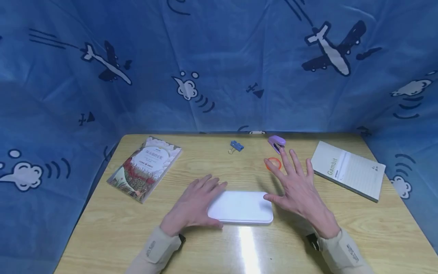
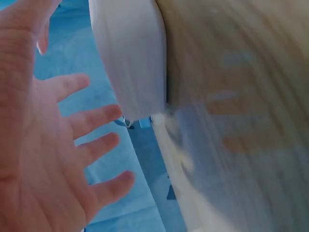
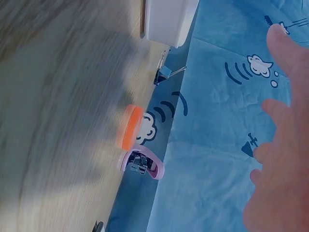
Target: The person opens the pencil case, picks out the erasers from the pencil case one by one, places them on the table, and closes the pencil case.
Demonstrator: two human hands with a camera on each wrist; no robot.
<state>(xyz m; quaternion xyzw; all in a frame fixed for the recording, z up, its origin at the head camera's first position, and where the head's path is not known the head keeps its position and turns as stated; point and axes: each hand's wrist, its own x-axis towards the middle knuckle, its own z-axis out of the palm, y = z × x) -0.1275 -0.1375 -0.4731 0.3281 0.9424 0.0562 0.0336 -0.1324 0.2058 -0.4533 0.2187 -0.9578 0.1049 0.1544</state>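
A white rectangular case [image 1: 243,207] with rounded corners lies flat on the table in front of the person. At its left end is the left hand [image 1: 196,205], fingers straight and overlapping that end in the head view, thumb near the front edge. In the left wrist view the fingers of this hand [image 2: 63,145] are spread beside the white case [image 2: 133,58]. The right hand [image 1: 299,190] is spread over the table at the case's right end, its thumb by the far right corner. Nothing is held in the right hand [image 3: 282,145] in its wrist view.
Behind the case are a blue binder clip [image 1: 237,145], an orange ring [image 1: 280,163] partly behind right fingers, and a small purple stapler [image 1: 276,141]. A book [image 1: 145,167] lies left, a notebook [image 1: 349,169] right. A blue printed curtain [image 1: 219,76] hangs behind the table [image 1: 113,228].
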